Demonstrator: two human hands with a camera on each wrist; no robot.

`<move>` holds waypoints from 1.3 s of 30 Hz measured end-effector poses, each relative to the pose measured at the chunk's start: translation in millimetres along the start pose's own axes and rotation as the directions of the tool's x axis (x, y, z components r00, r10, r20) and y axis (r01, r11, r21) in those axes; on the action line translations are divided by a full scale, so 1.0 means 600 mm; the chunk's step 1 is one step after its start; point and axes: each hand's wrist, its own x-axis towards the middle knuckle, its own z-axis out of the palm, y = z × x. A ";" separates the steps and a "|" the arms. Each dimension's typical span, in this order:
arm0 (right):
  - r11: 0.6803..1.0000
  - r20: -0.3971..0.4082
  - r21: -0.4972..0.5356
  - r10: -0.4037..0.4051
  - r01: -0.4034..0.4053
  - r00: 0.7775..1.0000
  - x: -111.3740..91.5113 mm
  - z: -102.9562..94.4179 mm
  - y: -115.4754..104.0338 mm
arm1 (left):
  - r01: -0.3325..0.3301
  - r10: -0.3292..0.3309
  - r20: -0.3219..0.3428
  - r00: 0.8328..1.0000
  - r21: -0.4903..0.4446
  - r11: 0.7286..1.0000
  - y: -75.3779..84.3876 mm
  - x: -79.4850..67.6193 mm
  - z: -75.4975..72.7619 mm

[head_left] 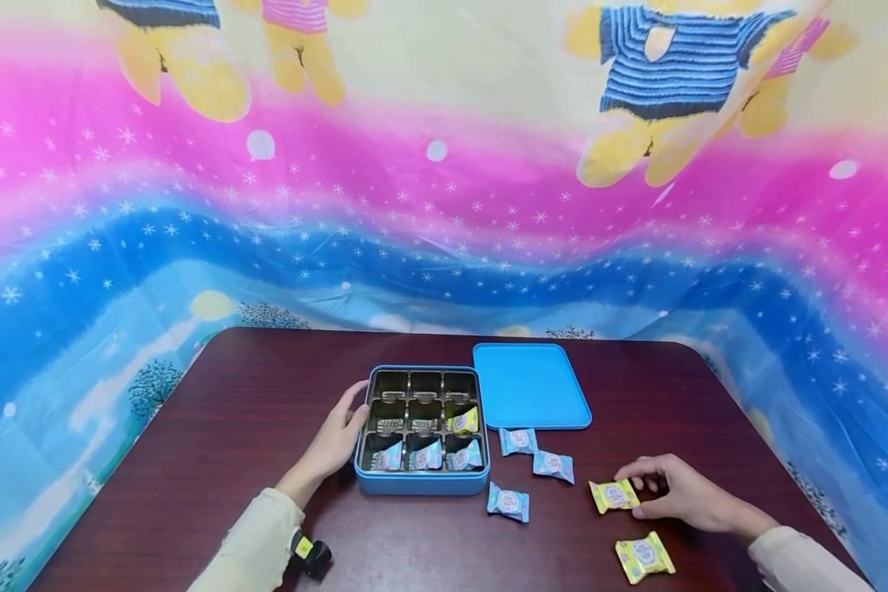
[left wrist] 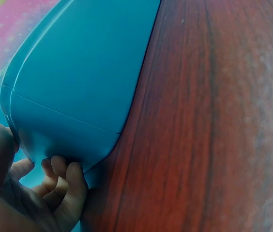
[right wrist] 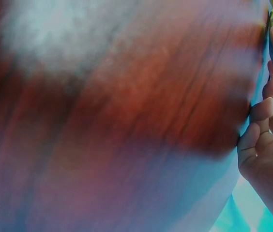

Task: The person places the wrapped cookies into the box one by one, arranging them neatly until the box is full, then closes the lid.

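Four of nine compartments in a square, blue box with a dark inner tray (head_left: 422,483) are filled: the front row by three small, pale-blue wrapped packets (head_left: 425,455), the right compartment of the middle row by a small, bright-yellow wrapped packet (head_left: 462,421). The box is held at its left side by the left hand (head_left: 336,432), with bent fingers set against the outer wall. A second yellow packet (head_left: 612,497) is pinched at its right end between thumb and fingers of the right hand (head_left: 677,493); whether it has been lifted off the dark red-brown table (head_left: 266,395) cannot be told. A third yellow packet (head_left: 645,557) is left nearer the front edge, and three loose blue packets (head_left: 508,502) are spread between box and right hand. The flat, square blue lid (head_left: 533,386) is laid just beside the box.

The step in hand is judged to be the picking up of the second yellow packet. For the next move, a leftward carry over the loose packets and a release above the middle row's centre compartment would seem to be called for.
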 end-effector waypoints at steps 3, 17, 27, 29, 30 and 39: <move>1.000 -0.001 0.015 -0.003 0.003 1.000 0.001 -0.001 0.001 | 0.001 -0.001 0.001 1.000 -0.007 1.000 0.001 -0.001 0.000; 1.000 -0.015 0.020 -0.022 0.022 1.000 0.006 -0.006 -0.002 | -0.005 0.005 0.001 1.000 0.004 1.000 -0.001 0.000 0.001; 1.000 -0.026 0.024 -0.015 0.015 1.000 0.015 -0.008 -0.012 | -0.011 0.011 0.005 1.000 0.024 1.000 -0.002 0.001 -0.001; 1.000 -0.029 0.021 -0.018 0.019 0.999 0.017 -0.008 -0.014 | -0.010 0.010 0.006 1.000 0.025 1.000 -0.003 0.001 -0.001; 1.000 -0.031 0.016 -0.019 0.020 0.999 0.018 -0.008 -0.015 | -0.008 0.008 0.005 1.000 0.026 1.000 -0.003 0.001 -0.001; 0.999 -0.040 -0.033 -0.032 0.031 0.999 0.034 -0.002 -0.023 | -0.010 0.010 0.002 1.000 0.006 1.000 -0.004 0.002 0.001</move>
